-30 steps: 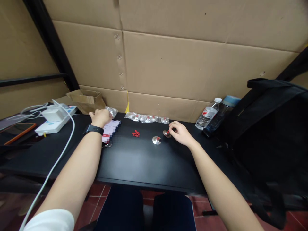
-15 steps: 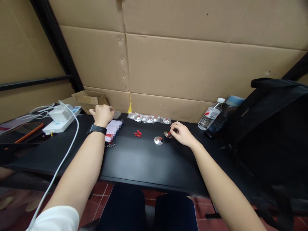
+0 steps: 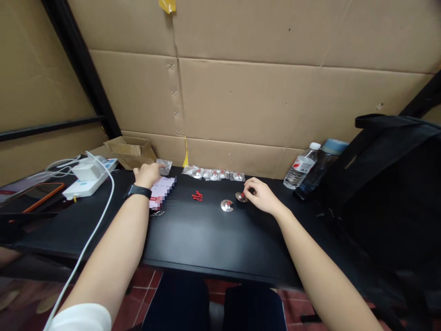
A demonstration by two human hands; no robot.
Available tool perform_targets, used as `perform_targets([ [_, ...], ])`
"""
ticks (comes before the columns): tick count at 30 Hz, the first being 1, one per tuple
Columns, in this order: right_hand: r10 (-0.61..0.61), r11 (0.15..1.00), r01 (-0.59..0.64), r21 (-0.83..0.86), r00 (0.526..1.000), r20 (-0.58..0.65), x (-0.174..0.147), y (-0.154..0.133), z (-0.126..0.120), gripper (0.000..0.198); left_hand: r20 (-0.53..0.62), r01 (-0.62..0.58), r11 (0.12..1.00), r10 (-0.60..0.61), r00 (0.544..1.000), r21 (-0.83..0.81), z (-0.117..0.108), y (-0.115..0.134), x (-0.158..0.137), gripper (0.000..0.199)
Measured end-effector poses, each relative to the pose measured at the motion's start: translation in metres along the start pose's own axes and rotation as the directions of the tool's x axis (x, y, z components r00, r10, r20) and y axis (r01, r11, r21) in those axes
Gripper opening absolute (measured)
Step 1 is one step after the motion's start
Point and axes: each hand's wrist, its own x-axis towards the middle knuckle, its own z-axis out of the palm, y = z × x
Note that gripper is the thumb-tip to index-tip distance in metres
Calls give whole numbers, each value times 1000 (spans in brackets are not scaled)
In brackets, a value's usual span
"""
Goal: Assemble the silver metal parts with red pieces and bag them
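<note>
My right hand (image 3: 261,195) pinches the red strap of a small metal finger cymbal (image 3: 240,197), which is close to or on the black tabletop. Just left of it, a second finger cymbal (image 3: 226,206) lies dome up with a red strap at its centre. At the left, my left hand (image 3: 147,174) hovers by a clear plastic bag (image 3: 164,166), thumb and fingers apart, a fingertip at the bag's edge. Its lower fingers are hidden. Loose red cords (image 3: 197,196) lie between the hands. Several bagged cymbals (image 3: 215,174) form a row along the back.
An open cardboard box (image 3: 131,151) stands behind my left hand, with a lit phone (image 3: 162,189) below it. A power strip (image 3: 90,179) and white cable are at left. To the right are a water bottle (image 3: 301,166), a blue-lidded bottle (image 3: 322,161) and a black backpack (image 3: 386,197).
My left hand has come lower, away from in front of the box, and more of the plastic bag shows. My right hand stays at the same cymbal. The view has tilted slightly upward.
</note>
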Motion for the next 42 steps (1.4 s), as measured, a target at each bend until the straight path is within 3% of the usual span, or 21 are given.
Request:
perform_targets([
  [10,-11,1000,11,21,1000,-1,0,3,2,14,-205,70,997,-77,976,-41,4,2,-3,43],
  [17,-5,1000,5,19,1000,11,0,1,1,14,-175,61,998,-65,982,-27,6,2,-7,33],
  [27,-6,1000,5,18,1000,20,0,0,2,13,-297,76,991,-106,949,-110,1,8,-14,33],
  [31,-5,1000,4,17,1000,20,0,0,1,14,-361,49,988,-100,927,-149,-14,16,-16,32],
  [33,-8,1000,8,12,1000,26,0,0,2,14,-403,-43,988,-19,915,-145,-25,31,-22,30],
  [36,-17,1000,17,-2,999,44,0,1,4,13,-420,-341,934,268,867,-109,-32,76,-43,27],
  [39,-14,1000,15,-13,997,77,-1,2,6,11,-394,-621,782,552,735,-62,-20,133,-74,29],
  [42,6,1000,-3,-26,995,103,-1,0,8,11,-335,-763,646,712,617,-33,2,173,-102,28],
])
